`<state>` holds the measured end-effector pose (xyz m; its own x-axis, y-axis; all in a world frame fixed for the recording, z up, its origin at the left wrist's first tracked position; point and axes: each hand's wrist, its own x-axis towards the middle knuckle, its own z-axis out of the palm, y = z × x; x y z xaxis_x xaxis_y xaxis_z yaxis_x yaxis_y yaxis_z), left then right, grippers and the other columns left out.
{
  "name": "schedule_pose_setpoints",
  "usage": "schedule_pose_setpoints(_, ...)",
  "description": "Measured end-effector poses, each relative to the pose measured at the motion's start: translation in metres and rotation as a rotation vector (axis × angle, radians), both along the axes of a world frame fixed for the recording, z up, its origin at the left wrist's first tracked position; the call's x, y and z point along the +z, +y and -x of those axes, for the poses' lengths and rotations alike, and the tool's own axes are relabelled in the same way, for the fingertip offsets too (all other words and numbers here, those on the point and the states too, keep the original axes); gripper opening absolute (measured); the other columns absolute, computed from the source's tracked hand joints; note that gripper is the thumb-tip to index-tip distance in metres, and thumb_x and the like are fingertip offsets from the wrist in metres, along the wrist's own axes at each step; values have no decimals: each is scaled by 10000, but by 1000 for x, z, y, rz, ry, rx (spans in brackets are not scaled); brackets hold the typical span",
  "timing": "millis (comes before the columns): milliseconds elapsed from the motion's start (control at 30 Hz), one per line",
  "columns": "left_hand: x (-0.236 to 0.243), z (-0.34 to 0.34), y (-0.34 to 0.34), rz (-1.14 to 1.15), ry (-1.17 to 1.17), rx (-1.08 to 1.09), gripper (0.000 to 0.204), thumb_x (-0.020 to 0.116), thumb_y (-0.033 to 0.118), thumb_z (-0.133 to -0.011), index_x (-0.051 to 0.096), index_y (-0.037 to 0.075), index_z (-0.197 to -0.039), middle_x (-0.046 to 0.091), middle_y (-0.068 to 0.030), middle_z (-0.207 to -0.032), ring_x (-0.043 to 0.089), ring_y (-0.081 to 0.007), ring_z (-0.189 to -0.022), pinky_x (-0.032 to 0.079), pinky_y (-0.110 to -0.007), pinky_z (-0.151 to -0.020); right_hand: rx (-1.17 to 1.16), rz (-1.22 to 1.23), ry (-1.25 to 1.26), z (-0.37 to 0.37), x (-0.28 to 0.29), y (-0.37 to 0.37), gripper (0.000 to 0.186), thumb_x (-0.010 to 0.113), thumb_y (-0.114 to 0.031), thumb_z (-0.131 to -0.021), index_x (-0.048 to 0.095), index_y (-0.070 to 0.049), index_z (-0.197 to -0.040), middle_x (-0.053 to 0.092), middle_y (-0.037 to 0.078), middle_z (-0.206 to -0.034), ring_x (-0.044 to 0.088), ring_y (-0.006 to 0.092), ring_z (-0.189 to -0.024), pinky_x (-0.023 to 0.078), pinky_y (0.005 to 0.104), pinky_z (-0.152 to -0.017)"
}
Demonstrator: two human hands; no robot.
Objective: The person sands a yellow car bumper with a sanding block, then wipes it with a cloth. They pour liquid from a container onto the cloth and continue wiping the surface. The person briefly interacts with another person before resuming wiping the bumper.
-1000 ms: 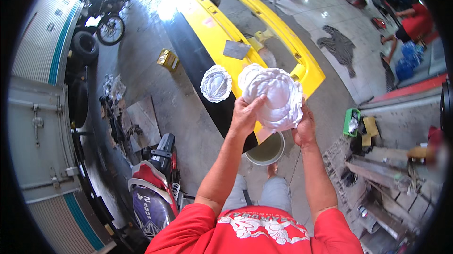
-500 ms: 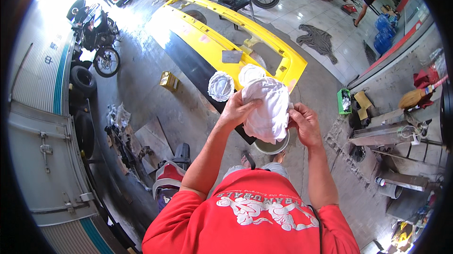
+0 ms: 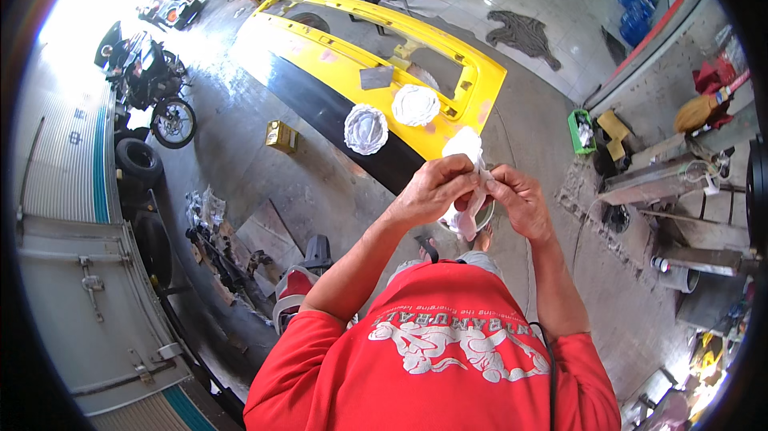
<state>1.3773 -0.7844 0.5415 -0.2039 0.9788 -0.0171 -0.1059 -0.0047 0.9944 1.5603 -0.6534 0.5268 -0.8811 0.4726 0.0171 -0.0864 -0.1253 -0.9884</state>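
Observation:
Just beyond my shirt front, a white cloth [image 3: 464,145] hangs between my two hands. My left hand [image 3: 438,189] pinches it with thumb and fingers. My right hand [image 3: 518,200] grips its other side close by, so the cloth is bunched narrow and seen nearly edge-on. Ahead lies a yellow and black vehicle panel [image 3: 320,47]. Two round white cloth bundles rest on it, one bundle [image 3: 366,129] on the black part and another bundle [image 3: 416,105] on the yellow. Partly hidden under my hands is a pail [image 3: 488,216].
A grey flat piece [image 3: 376,77] lies on the panel. Left of it are a yellow tin [image 3: 282,136] and a parked motorcycle [image 3: 152,87]. Scrap parts [image 3: 216,251] lie near a metal shutter. To the right are a green basket [image 3: 582,132] and a metal beam [image 3: 652,185].
The cloth, spread broad before, is now turned edge-on and bunched, with my hands drawn closer together. My view has shifted slightly, and a person at the far right has gone out of it.

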Motion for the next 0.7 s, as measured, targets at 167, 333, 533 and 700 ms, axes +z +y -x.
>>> schedule_pose_setpoints(167,-26,-24,9,-21,-522,-2,200,647,175,-1074,656,11,-959,607,-16,-772,585,-91,-659,508,-272,-589,-95,276,99,-20,-10,-10,175,647,-150,-1075,709,14,-1062,739,58,-928,701,128,-821,581,292,-795)
schedule_pose_setpoints(333,-20,-28,19,-33,-188,-158,173,641,118,-1050,675,-22,-954,647,-26,-794,636,-101,-673,513,-275,-601,16,67,-153,-50,14,-3,225,697,-199,-1060,709,24,-1030,736,49,-880,705,126,-799,580,297,-726)
schedule_pose_setpoints(533,9,-34,27,33,119,-222,255,688,219,-1033,658,-18,-942,623,-31,-758,616,-121,-676,501,-315,-623,-39,-213,-307,-60,39,8,279,676,-216,-1069,704,25,-933,731,57,-791,677,118,-678,549,292,-611)
schedule_pose_setpoints(700,15,-39,28,-100,598,-154,357,789,308,-985,651,4,-861,581,-28,-690,558,-117,-601,447,-347,-552,-78,-234,-287,-55,37,13,289,657,-220,-1081,688,4,-900,686,29,-727,635,97,-638,495,295,-562)
